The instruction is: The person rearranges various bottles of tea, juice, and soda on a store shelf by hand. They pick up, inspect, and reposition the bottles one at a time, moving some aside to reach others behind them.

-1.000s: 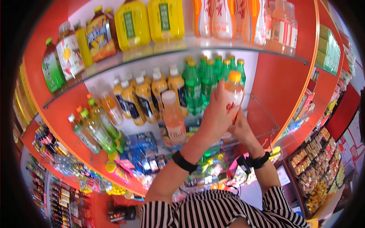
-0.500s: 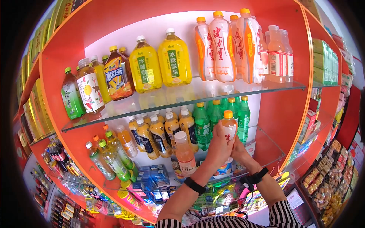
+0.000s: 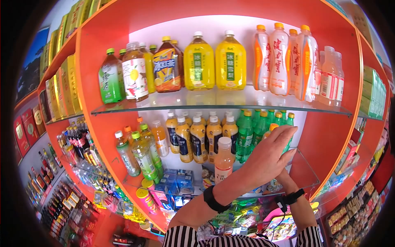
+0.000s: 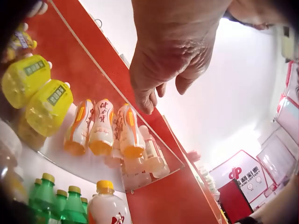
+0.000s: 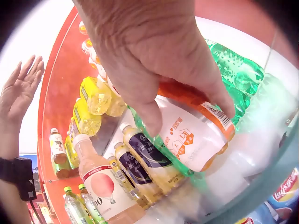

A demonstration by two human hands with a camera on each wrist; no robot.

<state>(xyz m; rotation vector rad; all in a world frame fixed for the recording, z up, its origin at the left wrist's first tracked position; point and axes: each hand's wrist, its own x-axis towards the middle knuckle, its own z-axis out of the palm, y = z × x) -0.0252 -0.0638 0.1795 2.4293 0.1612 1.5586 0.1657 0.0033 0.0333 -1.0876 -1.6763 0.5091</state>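
Observation:
My right hand [image 5: 149, 56] grips a white-and-orange plastic drink bottle [image 5: 187, 135], thumb on one side and fingers on the other. In the head view only its orange cap [image 3: 273, 126] shows; my left hand [image 3: 263, 160] covers the rest and much of the right hand. The left hand is off the bottle, fingers extended and thumb apart, holding nothing. The gripped bottle is on the lower level, beside green soda bottles [image 3: 245, 138]. Left of the hands stands a pink drink bottle with a white cap [image 3: 224, 156].
An upper glass shelf [image 3: 222, 108] runs above the hands, carrying matching white-and-orange bottles [image 3: 279, 61] and yellow bottles [image 3: 199, 64]. Yellow-and-navy bottles [image 3: 198, 140] fill the lower middle. A red side panel [image 3: 329, 140] bounds the right; blue boxes [image 3: 177, 181] lie below.
Both hands held the bottle earlier; the left hand has since let go and opened. The bottle has gone in among the lower bottles, and the head view has tilted up.

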